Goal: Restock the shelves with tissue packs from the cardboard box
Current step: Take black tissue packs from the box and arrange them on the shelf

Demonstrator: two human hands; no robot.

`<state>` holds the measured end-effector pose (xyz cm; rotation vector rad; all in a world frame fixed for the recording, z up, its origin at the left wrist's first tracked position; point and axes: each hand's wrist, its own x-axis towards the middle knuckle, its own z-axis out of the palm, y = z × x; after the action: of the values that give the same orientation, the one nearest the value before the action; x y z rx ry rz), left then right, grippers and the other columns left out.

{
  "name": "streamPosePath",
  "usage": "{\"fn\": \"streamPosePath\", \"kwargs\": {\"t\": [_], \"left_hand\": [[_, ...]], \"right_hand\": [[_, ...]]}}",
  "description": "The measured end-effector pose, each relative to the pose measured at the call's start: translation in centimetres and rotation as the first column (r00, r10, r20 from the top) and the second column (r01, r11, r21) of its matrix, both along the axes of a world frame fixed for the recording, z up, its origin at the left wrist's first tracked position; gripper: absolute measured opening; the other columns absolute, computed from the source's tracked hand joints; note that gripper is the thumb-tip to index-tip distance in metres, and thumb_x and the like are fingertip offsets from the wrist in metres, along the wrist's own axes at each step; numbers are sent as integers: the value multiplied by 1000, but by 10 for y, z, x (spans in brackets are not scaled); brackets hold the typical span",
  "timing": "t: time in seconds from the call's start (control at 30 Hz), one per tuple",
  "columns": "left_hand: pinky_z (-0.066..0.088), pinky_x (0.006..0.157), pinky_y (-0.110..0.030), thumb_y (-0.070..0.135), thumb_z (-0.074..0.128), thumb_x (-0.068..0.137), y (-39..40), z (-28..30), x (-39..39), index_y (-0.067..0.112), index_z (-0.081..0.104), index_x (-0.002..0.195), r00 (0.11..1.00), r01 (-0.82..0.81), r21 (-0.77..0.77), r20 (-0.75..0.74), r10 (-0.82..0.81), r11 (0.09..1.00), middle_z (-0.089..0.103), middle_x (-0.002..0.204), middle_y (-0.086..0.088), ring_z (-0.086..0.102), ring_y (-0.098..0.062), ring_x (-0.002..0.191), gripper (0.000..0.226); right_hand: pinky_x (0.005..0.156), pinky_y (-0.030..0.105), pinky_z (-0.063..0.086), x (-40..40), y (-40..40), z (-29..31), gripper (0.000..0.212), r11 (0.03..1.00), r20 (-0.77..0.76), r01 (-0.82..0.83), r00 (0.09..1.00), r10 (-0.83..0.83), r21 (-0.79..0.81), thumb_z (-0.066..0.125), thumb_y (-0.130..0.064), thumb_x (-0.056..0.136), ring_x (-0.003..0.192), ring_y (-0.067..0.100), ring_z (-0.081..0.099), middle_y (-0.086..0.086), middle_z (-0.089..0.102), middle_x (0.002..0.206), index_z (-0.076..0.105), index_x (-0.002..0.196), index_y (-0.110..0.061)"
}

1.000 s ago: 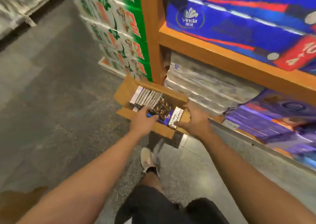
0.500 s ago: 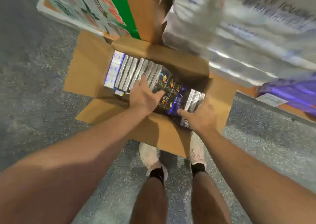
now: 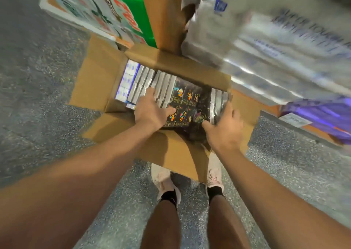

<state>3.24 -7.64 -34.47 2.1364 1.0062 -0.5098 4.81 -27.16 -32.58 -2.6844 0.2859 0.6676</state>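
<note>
Hands were placed at both ends of the dark tissue pack inside the cardboard box; its long axis ran between left hand and right hand, fingers half closed upon it.

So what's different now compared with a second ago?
The person bent in over the cardboard box, so the view now looks straight down into it. The left hand went from the near edge to the silver packs, thumb on the black printed pack. The right hand left the box's rim and closed on that pack's right end. The pack is not yet lifted; the box sits on the floor by the shelf.
</note>
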Motion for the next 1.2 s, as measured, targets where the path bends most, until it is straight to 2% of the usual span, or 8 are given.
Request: {"fn": "streamPosePath", "kwargs": {"t": [0.2, 0.47, 0.67, 0.77, 0.9, 1.0, 1.1, 1.2], "left_hand": [[54, 80, -36, 34, 90, 64, 48, 183, -9, 27, 50, 109, 921, -273, -107, 259, 292, 956, 66, 88, 8, 66, -20, 87, 60], [52, 86, -35, 42, 89, 57, 103, 471, -137, 37, 51, 111, 624, -631, 34, 616, 481, 775, 71, 101, 10, 67, -17, 92, 67], [49, 97, -36, 47, 91, 56, 78, 642, -366, 28, 53, 130, 287, -929, 84, 780, 556, 362, 66, 111, 8, 63, -16, 102, 85], [55, 92, -44, 58, 87, 35, 31, 705, -511, 34, 54, 125, 112, -991, 64, 870, 480, 115, 71, 108, 4, 68, -21, 97, 99], [55, 85, -39, 38, 89, 53, -84, 775, -682, 28, 58, 122, -29, -978, 51, 927, 375, -202, 68, 98, 3, 65, -21, 85, 76], [55, 83, -36, 31, 91, 56, -182, 810, -800, 25, 61, 119, -105, -917, 17, 953, 284, -399, 69, 100, 2, 63, -17, 81, 71], [58, 82, -49, 49, 91, 33, -282, 834, -914, 30, 61, 114, -171, -827, -37, 967, 189, -561, 74, 98, 3, 70, -25, 87, 88], [59, 76, -43, 42, 90, 42, -384, 856, -1001, 29, 64, 108, -192, -704, -65, 976, 102, -707, 74, 93, 4, 71, -23, 85, 72]], "right_hand": [[94, 41, 41, 35, 28, 181, 77, 962, 263, -193, 955, 138, 195, 74, -36, 70, 114, 33, 52, 11, 57, 129, 48, 139, -13], [110, 39, 36, 6, 130, 411, 85, 656, 469, -540, 829, 305, 527, 76, -42, 69, 130, 29, 48, 10, 52, 141, 46, 144, -15], [103, 39, 43, -147, 211, 569, 91, 175, 669, -822, 549, 502, 542, 60, -61, 60, 120, 27, 55, 7, 59, 132, 50, 141, -19], [104, 45, 43, -264, 226, 637, 96, -103, 688, -801, 431, 584, 590, 57, -67, 57, 124, 26, 54, 8, 61, 131, 48, 142, -22], [100, 37, 47, -446, 208, 712, 80, -460, 738, -616, 324, 592, 640, 74, -46, 65, 112, 13, 59, -2, 65, 121, 54, 137, -18], [82, 17, 49, -589, 164, 755, 64, -624, 740, -405, 279, 611, 668, 82, -21, 69, 81, -11, 59, -21, 62, 94, 60, 129, -14], [86, 22, 51, -729, 110, 781, 68, -697, 733, -224, 209, 648, 681, 81, -27, 64, 88, -1, 62, -10, 64, 101, 61, 128, -17], [89, 35, 54, -854, 47, 801, 67, -778, 780, -84, 143, 609, 623, 75, -35, 60, 86, -8, 62, -15, 65, 100, 61, 126, -24]]}}
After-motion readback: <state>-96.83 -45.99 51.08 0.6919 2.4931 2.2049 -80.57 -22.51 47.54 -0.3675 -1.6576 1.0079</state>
